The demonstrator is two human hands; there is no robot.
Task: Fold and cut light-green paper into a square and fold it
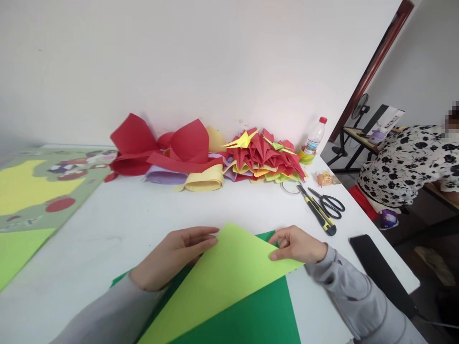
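Observation:
A light green sheet of paper (229, 272) is folded on a slant, its corner pointing away from me. It lies over dark green paper (251, 315) on the white table. My left hand (175, 253) is at the light green sheet's left edge, thumb and fingertips closed on the paper near the top corner. On the right side, my right hand (296, 246) pinches the same sheet's edge, with the thumb on top and the curled fingers partly hidden. Both hands are in grey sleeves.
Red, purple and yellow folded paper pieces (190, 143) and pointed folded shapes (265, 153) line the wall. Scissors (330, 204), a box cutter (319, 212), tape (289, 188), a bottle (314, 138) and a black object (382, 274) lie right. A person (412, 162) bends nearby.

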